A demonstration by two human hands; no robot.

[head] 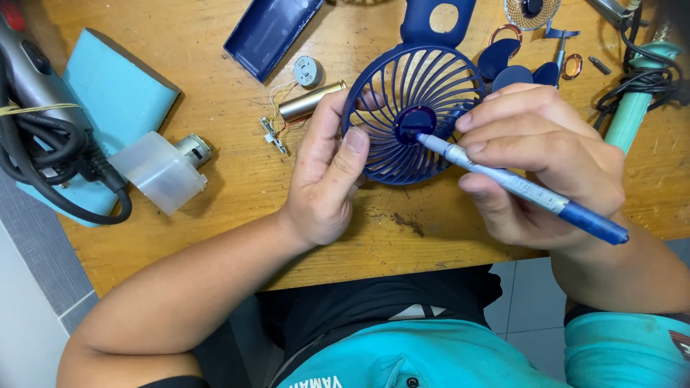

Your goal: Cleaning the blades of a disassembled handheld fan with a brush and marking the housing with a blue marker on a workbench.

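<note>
My bare hands and arms, teal shirt below

My left hand (327,179) and right hand (543,162) are bare, with no gloves, rings or watch, and both forearms are uncovered up to the elbows. The nails I can see are short, the left thumbnail plain and unpainted. My right arm runs into a short teal sleeve with a small dark patch at its outer edge. My shirt is the same teal, with white lettering across the chest, a dark button at the placket and a dark collar section above it, where a small white marking shows. My lap beneath the table edge is in dark fabric.
</note>
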